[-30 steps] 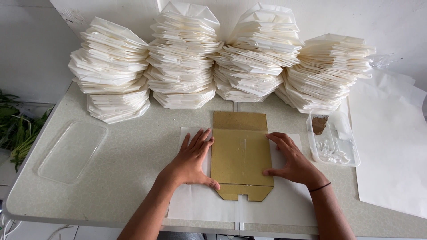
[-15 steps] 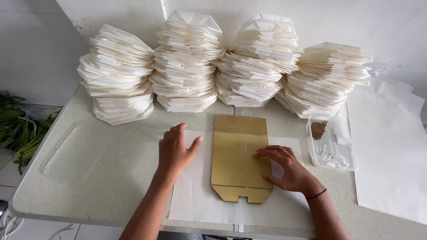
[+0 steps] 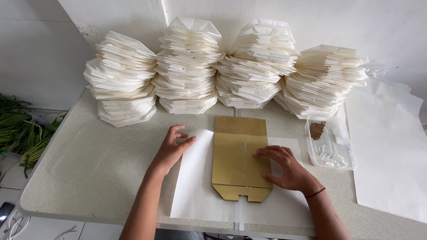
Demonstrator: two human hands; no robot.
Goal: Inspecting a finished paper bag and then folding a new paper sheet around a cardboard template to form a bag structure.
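A brown cardboard template (image 3: 235, 155) lies flat on a white paper sheet (image 3: 198, 191) at the table's front edge. My right hand (image 3: 289, 171) rests on the template's right side, fingers spread and pressing down. At the sheet's left edge, near its top corner, my left hand (image 3: 171, 149) has its fingers curled onto the paper, and that corner sits slightly raised. A dark band is around my right wrist.
Several tall stacks of folded white paper containers (image 3: 191, 66) line the wall at the back. A clear plastic tray (image 3: 331, 149) holding a small brush and white paste sits to the right. Large white sheets (image 3: 391, 146) lie at far right; a clear lid (image 3: 82, 153) and green leaves (image 3: 20, 133) are at left.
My left hand left the cardboard and moved out to the paper's left edge, taking hold of it. My right hand slid from the paper onto the cardboard's right side.
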